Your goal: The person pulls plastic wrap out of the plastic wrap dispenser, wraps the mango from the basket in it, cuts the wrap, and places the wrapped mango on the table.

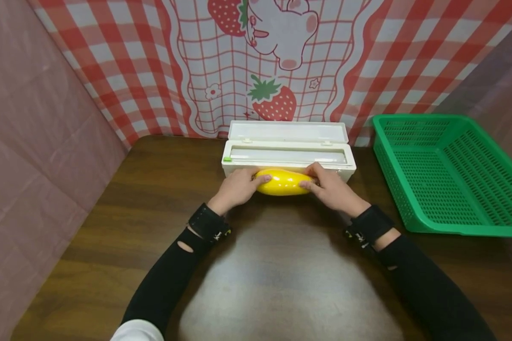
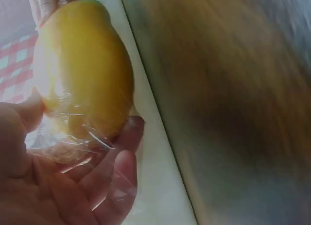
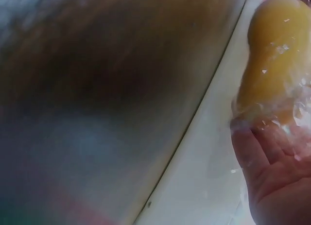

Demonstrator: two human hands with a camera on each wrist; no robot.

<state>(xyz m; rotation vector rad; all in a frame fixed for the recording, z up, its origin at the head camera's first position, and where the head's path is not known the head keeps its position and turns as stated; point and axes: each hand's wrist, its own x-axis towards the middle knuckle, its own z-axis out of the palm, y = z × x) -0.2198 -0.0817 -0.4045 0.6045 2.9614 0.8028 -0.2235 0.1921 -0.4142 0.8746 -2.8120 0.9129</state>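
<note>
A yellow mango-shaped fruit (image 1: 283, 183) lies on the wooden table (image 1: 153, 213) just in front of a white cling-film dispenser box (image 1: 288, 152) whose lid stands up. My left hand (image 1: 239, 185) holds its left end and my right hand (image 1: 329, 187) holds its right end. In the left wrist view clear film (image 2: 82, 147) wraps the fruit (image 2: 82, 69) and crumples against my fingers (image 2: 121, 166). The right wrist view shows the fruit (image 3: 279, 60) under film, with my fingers (image 3: 262, 157) curled at its end beside the white box (image 3: 209, 152).
A green perforated plastic basket (image 1: 448, 170) sits at the right of the table. A red-and-white checked cloth with strawberries (image 1: 273, 66) hangs behind the box. Pink sheeting (image 1: 34, 142) closes the left side.
</note>
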